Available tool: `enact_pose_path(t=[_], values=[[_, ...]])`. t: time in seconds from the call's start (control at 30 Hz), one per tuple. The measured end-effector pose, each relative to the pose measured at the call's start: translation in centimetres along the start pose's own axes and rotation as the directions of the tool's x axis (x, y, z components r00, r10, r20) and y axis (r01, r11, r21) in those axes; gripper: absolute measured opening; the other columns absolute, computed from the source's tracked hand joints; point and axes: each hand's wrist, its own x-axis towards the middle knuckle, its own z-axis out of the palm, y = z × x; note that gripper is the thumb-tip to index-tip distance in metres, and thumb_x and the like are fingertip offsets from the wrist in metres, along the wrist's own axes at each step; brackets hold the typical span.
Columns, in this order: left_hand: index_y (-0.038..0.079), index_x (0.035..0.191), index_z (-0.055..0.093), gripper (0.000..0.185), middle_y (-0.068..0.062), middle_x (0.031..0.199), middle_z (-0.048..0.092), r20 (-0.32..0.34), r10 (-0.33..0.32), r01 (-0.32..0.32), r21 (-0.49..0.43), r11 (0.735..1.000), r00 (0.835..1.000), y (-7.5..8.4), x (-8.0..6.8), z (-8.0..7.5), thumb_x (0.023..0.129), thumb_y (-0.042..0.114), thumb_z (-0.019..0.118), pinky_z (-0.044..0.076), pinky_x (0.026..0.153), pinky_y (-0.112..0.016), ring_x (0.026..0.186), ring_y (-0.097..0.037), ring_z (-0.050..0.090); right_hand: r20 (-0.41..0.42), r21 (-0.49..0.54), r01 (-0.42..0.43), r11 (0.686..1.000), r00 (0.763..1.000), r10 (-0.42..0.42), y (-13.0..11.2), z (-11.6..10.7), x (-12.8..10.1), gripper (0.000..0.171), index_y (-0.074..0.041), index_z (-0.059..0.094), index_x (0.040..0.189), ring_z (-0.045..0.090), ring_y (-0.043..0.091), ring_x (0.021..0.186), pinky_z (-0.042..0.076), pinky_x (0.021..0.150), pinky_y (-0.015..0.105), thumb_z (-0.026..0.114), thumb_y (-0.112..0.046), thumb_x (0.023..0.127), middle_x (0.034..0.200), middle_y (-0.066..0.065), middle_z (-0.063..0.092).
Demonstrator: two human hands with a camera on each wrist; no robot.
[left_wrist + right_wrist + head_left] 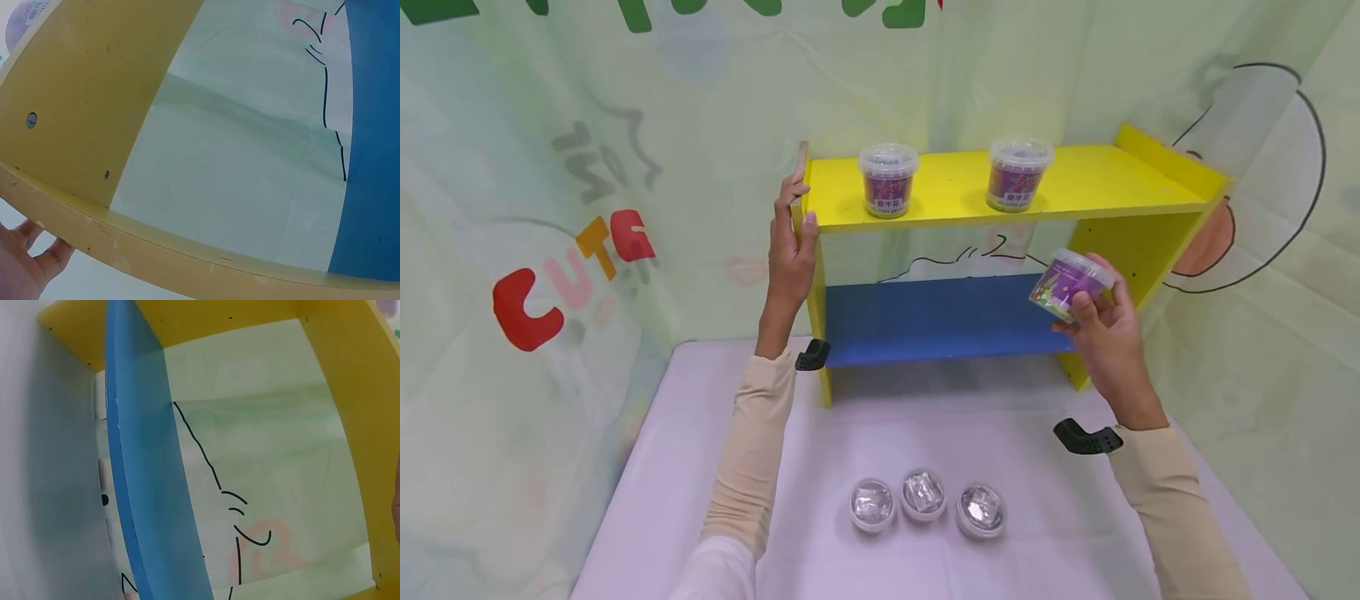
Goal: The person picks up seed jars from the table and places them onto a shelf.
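My left hand [792, 258] rests on the upper left side of a yellow shelf unit [947, 179], its fingers over the side panel's edge. In the left wrist view, fingertips [53, 257] touch the outside of that panel. With my right hand [1108, 342] I grip a small clear plastic tub [1070, 285] with a purple label, tilted, in front of the unit's right part. Two similar lidded tubs stand upright on the top board, one left of centre [888, 181] and one nearer the middle [1017, 175].
A blue lower shelf [936, 317] spans the unit. Three round tubs with silvery tops, left [872, 505], middle [923, 495] and right [981, 510], stand on the pale table cloth [1045, 542] in front. A printed curtain [715, 167] hangs behind and at the sides.
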Motion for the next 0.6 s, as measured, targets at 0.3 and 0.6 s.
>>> enact_pose_path(t=[0.3, 0.6], values=[[-0.011, 0.134, 0.034, 0.038, -0.027, 0.154, 0.027, -0.004, -0.014, 0.014, 0.022, 1.0, 1.0, 0.0, -0.1, 0.1, 0.098, 0.003, 0.037, 0.036, 0.106, -0.026, 0.137, -0.034, 0.034, -0.046, 0.006, 0.02, 1.0, 0.999, -0.019, -1.2, -0.4, 1.5, 0.056, -0.021, 0.031, 0.15, 0.047, 0.02, 0.119, 0.053, 0.082, 0.019, 0.05, -0.01, 0.099, 0.139, 0.007, 0.043], [-0.011, 0.135, 0.034, 0.039, -0.026, 0.154, 0.028, -0.014, -0.019, 0.02, 0.028, 0.999, 1.0, 0.1, -0.1, 0.1, 0.098, 0.003, 0.038, 0.034, 0.11, -0.028, 0.139, -0.034, 0.032, -0.162, 0.073, 0.199, 0.977, 0.969, -0.185, -3.9, -0.6, 5.7, 0.054, -0.012, 0.04, 0.143, 0.054, 0.023, 0.11, 0.055, 0.074, 0.021, 0.059, -0.004, 0.094, 0.132, 0.014, 0.051]])
